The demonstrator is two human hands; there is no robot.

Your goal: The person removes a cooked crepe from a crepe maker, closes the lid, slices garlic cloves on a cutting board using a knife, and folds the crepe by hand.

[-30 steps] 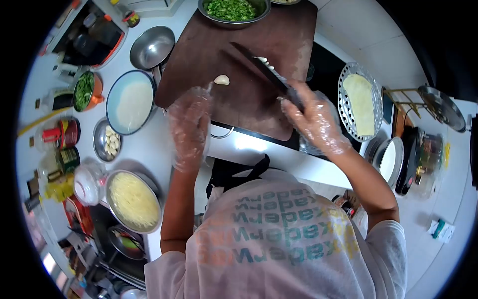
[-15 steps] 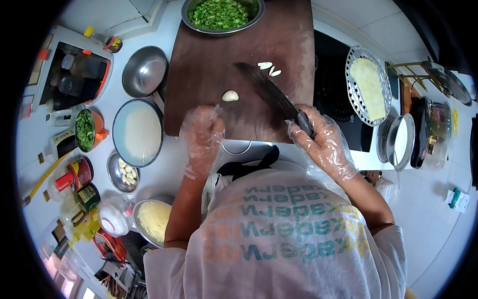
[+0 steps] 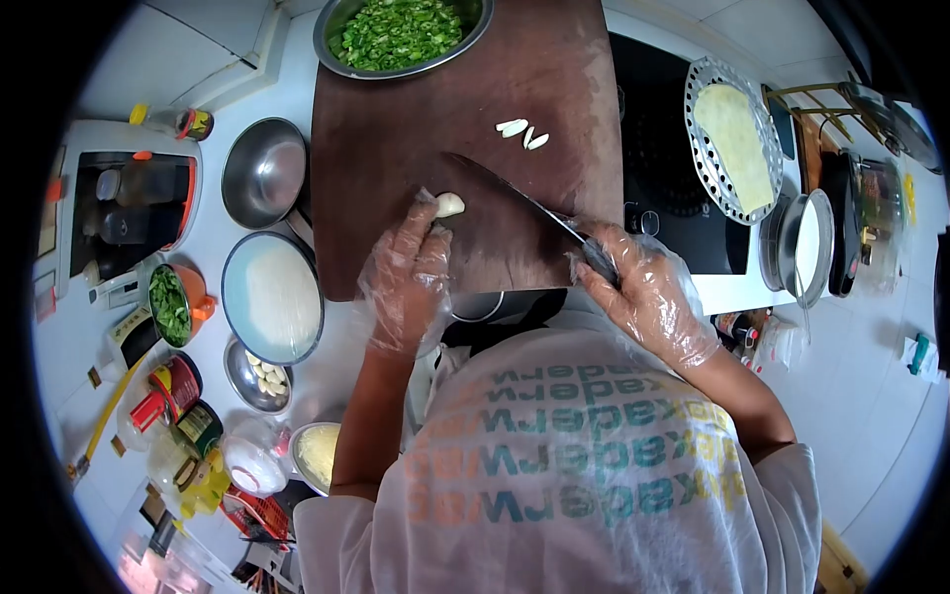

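Note:
A brown cutting board [image 3: 396, 119] lies in front of me. My right hand [image 3: 638, 287], in a clear plastic glove, grips the handle of a knife [image 3: 524, 201], its blade slanting up and left over the board. My left hand [image 3: 408, 269], also gloved, has its fingers partly extended, the fingertips at a garlic clove [image 3: 449, 205] on the board. Several white garlic slices [image 3: 515, 128] lie farther up, beyond the blade.
A bowl of chopped green peppers [image 3: 400, 38] sits at the board's far edge. On the left are a metal pan [image 3: 263, 170], a blue-rimmed bowl [image 3: 273, 297] and a small bowl of garlic [image 3: 259, 376]. A perforated tray [image 3: 700, 148] rests right of the black cooktop [image 3: 658, 148].
My left hand has reached out from a curled pose to the garlic clove. The slices, hidden behind the knife at first, are now apart from it. The whole view has shifted.

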